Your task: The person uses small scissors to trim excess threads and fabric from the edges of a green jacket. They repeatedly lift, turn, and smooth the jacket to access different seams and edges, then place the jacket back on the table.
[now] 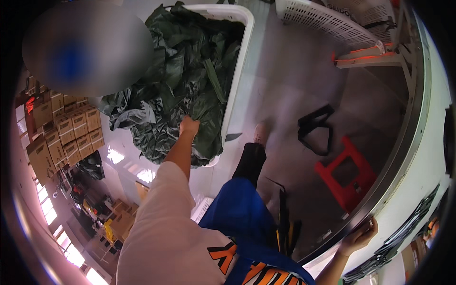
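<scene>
My left hand reaches down into a heap of dark green fabric that fills a white plastic bin and spills over its near edge. The fingers are buried in the cloth and closed on a fold of it. My right hand is at the lower right, gripping the metal rim of a white table. My leg in dark trousers and a light shoe stands on the grey floor beside the bin.
A red plastic stool and a black strap lie on the floor. A white perforated crate sits at the top. Stacked cardboard boxes stand at the left. A blurred person is at the upper left.
</scene>
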The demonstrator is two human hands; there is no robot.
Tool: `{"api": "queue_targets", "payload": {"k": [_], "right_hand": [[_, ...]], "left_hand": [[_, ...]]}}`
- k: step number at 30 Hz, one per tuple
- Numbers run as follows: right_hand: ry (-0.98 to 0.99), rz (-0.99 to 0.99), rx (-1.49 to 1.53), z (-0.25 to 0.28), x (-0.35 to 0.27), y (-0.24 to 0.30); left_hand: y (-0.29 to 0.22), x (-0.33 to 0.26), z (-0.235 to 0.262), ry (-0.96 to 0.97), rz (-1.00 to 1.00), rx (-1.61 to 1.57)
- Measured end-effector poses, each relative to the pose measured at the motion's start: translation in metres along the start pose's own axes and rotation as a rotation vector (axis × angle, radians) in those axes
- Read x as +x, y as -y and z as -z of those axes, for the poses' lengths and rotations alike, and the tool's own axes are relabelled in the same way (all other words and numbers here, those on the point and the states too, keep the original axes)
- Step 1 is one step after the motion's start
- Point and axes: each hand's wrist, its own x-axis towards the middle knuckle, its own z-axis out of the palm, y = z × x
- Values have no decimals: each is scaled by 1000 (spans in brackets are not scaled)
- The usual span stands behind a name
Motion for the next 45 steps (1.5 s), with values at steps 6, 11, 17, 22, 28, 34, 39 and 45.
{"api": "queue_targets", "payload": {"k": [6, 11, 17, 22, 28, 34, 39, 45], "right_hand": [[-45, -24, -6, -6, 0, 15], [226, -47, 413, 0, -15, 40], [1046, -1165, 1721, 23, -6, 241], [1035, -770, 1810, 89, 4, 184], [1087, -608, 1918, 228, -2, 197], [1019, -543, 1714, 323, -30, 127], [362, -764, 1869, 361, -61, 15], [104, -817, 1636, 373, -83, -131]], "left_hand": [[-79, -192, 86, 578, -287, -681], [-92, -340, 212, 1182, -389, -657], [-201, -460, 250, 1552, -1407, -312], [-161, -454, 240, 1723, -1277, -738], [-163, -353, 80, 1342, 222, -1577], [-282, -332, 31, 974, -945, -1631], [-333, -508, 222, 858, -1156, -1437], [-406, -793, 200, 623, -1722, -480]]}}
